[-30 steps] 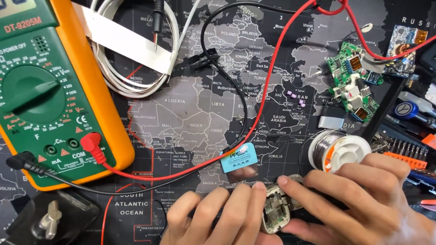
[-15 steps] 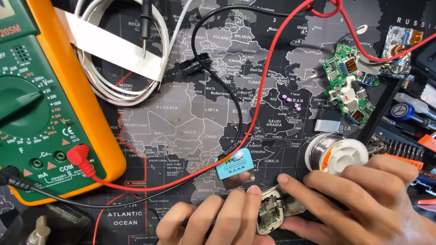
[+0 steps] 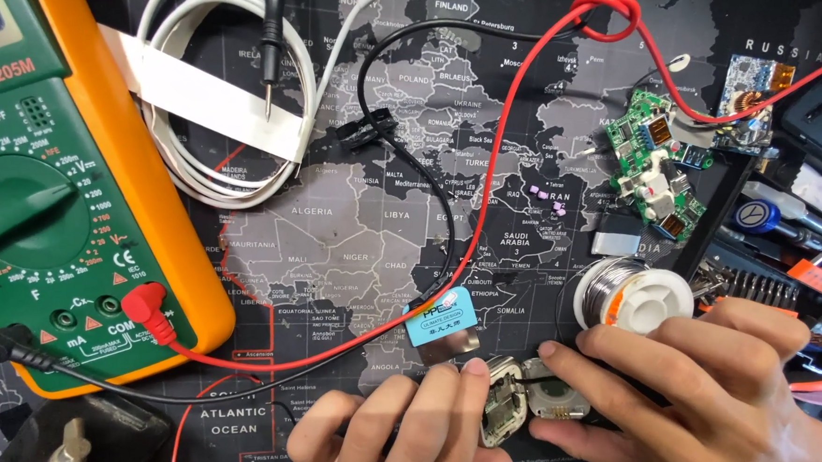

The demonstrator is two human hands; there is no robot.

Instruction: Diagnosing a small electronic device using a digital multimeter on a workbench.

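Hands: 2, both at bottom edge of view, palms down on a dark world-map mat (image 3: 356,253).
L hand (image 3: 393,433): fingers curled narrow, tips pinching the left half of a small pale round gadget (image 3: 505,409), opened up.
R hand (image 3: 691,385): fingers spread a bit, flat; forefinger tip on the gadget's right half (image 3: 556,401), which lies touching the left half. Grip under the fingers hidden, can't tell if it's clamped or just steadied.
Gadget spot: bottom centre, between the 2 hands, just below a blue-labelled tag (image 3: 441,320).
Solder spool (image 3: 632,296): 1, just above R hand knuckles, near the gadget.
Multimeter (image 3: 62,193): 1, orange/green, far left, well apart from the hands.
Leads: 2 – red lead (image 3: 519,141) plugged into meter, loops up to a knot top right; black lead (image 3: 427,179) beside it.
White cable coil (image 3: 226,91): 1, top left, with a paper band.
Circuit boards: approx 2 – green board (image 3: 656,167), smaller board (image 3: 751,101), right side.
Tools: screwdriver bits (image 3: 770,287) in a row at right, count unclear, partly covered.
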